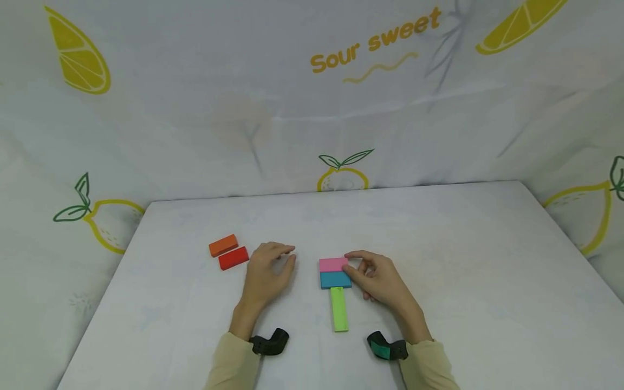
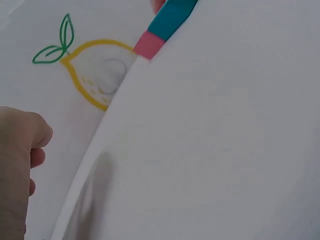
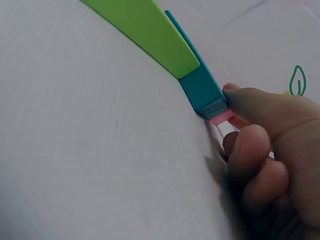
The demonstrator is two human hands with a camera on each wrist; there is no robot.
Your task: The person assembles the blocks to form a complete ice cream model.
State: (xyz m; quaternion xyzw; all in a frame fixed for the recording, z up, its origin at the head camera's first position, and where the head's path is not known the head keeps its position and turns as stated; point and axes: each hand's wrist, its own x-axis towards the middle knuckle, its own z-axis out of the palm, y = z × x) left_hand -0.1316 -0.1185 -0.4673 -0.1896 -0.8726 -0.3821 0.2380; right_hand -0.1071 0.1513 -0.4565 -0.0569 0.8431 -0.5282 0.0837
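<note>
A pink block (image 1: 332, 264) lies flat along the far side of a blue block (image 1: 335, 280), their long sides together. A green block (image 1: 339, 310) points toward the person from the middle of the blue one, like a stem. My right hand (image 1: 382, 279) pinches the pink block's right end between thumb and index finger. In the right wrist view, the thumb tip (image 3: 231, 88) overlaps the edge near the blue block's end (image 3: 212, 107). To the left of these blocks, my left hand (image 1: 267, 273) hovers with nothing in its loosely bent fingers.
An orange block (image 1: 223, 245) and a red block (image 1: 233, 258) lie side by side just left of the left hand. White cloth covers the table (image 1: 487, 271), and a lemon-printed cloth (image 1: 195, 108) hangs behind its far edge.
</note>
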